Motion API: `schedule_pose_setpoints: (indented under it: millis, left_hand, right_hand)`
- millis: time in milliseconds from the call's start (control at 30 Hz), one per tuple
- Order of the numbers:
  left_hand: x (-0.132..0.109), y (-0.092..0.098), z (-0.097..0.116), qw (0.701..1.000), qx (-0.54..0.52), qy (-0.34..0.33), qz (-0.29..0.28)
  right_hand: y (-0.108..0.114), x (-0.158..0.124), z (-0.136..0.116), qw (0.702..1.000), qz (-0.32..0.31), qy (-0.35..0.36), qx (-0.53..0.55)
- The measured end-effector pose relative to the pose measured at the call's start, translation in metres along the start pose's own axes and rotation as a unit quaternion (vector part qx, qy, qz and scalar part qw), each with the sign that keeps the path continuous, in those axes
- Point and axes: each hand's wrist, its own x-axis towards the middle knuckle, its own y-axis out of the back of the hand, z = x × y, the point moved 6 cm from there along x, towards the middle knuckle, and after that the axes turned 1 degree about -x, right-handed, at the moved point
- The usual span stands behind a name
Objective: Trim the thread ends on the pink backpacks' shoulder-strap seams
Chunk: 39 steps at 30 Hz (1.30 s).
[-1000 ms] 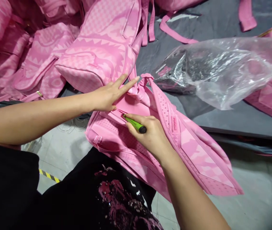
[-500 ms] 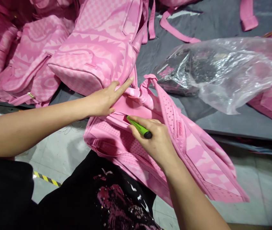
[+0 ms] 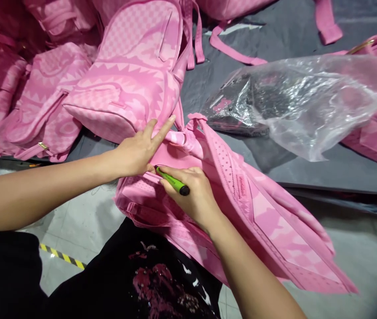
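Note:
A pink patterned backpack lies unzipped across my lap and the table edge, its mesh-covered back panel and lining showing. My right hand is closed round a green pen-shaped tool with a black end; its exact kind is unclear. The tool's dark tip is against the inner seam at the opening. Right beside that tip, my left hand pinches the seam edge with its lower fingers, while its other fingers stretch out over the fabric. What sits between the pinching fingertips is partly hidden.
Another pink backpack lies just beyond my left hand, with several more piled at the left. A clear plastic bag with a dark item inside rests on the grey-covered table. Yellow-black tape marks the floor.
My right hand has moved left with the green tool, bringing its tip up to my left fingers. My left hand stays at the same seam; the whole view has shifted slightly.

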Motion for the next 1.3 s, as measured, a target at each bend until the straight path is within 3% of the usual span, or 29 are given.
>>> schedule_pose_setpoints:
  millis: [100,267,367,567,867,1200,1300]
  left_hand:
    - [0.001,0.001,0.002,1.0,0.01,0.014,-0.016]
    - [0.003,0.001,0.0,0.998,-0.032,-0.04,-0.019]
    - [0.004,0.0,-0.003,0.998,-0.04,-0.04,-0.015]
    - [0.003,0.001,-0.001,0.998,-0.051,-0.04,-0.029]
    - [0.005,-0.006,-0.005,0.997,-0.045,-0.064,0.01]
    - [0.006,-0.008,-0.005,0.999,-0.032,-0.026,-0.005]
    - [0.004,-0.004,-0.003,0.999,-0.046,-0.027,-0.014]
  right_hand:
    - [0.003,-0.004,0.002,1.0,0.023,0.002,0.001]
    - [0.02,-0.012,-0.001,0.999,0.021,-0.003,-0.042]
    - [0.024,-0.012,-0.002,0.999,0.013,-0.016,-0.051]
    - [0.011,-0.005,-0.004,1.0,-0.007,-0.03,-0.004]
    - [0.003,0.002,-0.011,0.999,-0.02,-0.041,-0.004]
    - [0.002,-0.001,-0.01,0.997,0.032,-0.051,-0.037]
    - [-0.001,-0.001,-0.013,0.998,0.021,-0.049,-0.029]
